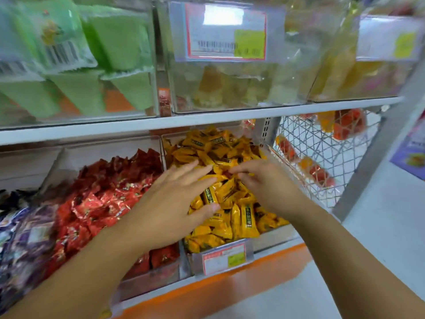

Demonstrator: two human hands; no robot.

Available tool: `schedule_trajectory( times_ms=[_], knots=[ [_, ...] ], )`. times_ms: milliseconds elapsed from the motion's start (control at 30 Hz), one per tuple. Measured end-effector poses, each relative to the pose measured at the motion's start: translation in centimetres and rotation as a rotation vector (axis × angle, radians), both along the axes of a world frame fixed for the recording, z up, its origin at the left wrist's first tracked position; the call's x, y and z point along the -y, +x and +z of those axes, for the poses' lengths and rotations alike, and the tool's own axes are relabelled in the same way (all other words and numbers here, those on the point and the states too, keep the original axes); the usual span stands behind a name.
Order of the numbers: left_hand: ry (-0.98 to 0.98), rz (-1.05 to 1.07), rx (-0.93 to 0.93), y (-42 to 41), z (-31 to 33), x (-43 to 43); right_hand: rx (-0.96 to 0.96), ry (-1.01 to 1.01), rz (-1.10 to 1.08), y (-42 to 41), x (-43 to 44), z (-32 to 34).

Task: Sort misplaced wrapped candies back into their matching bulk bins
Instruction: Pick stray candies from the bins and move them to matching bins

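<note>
A clear bin (271,241) on the lower shelf is heaped with yellow wrapped candies (232,210). To its left stands a bin of red wrapped candies (103,199). My left hand (177,199) lies flat over the yellow heap with its fingers spread, holding nothing. My right hand (264,185) reaches in from the right, fingertips curled down into the yellow pile near a small red wrapper (226,174). Whether the fingers pinch it cannot be told.
Purple wrapped candies (25,238) fill the far-left bin. Above the shelf board (207,120) stand clear bins of green packets (87,84) and pale yellow sweets (230,90), with a price label (226,33). A wire basket (322,157) hangs at the right with orange and red items.
</note>
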State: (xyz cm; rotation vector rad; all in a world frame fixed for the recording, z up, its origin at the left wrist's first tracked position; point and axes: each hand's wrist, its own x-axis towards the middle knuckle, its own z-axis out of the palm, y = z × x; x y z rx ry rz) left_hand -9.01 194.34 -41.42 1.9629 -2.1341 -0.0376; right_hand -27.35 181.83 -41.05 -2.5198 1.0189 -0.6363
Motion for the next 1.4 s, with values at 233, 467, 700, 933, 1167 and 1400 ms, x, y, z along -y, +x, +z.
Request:
schedule_trajectory(
  times_ms=[233,467,700,933,1167,1400],
  knots=[
    [0.018,0.003,-0.007,-0.1,0.1,0.1,-0.211,-0.084,-0.034,2.2,1.9,-1.8],
    [-0.001,0.006,-0.015,0.3,-0.3,0.4,-0.346,-0.087,-0.026,2.9,2.7,-1.5],
    [-0.041,0.012,-0.102,0.6,-0.6,0.3,-0.067,0.037,-0.086,2.2,2.4,-1.1],
    [-0.195,0.067,-0.243,-0.1,-0.5,0.6,0.295,0.238,-0.065,-0.8,0.0,2.0],
    [-0.311,0.117,-0.361,-2.4,0.7,1.6,0.47,0.489,0.155,1.0,-2.4,1.1],
    [-0.466,0.219,-0.398,-0.1,1.4,0.5,0.443,0.38,0.069,0.8,-1.3,1.3]
  ],
)
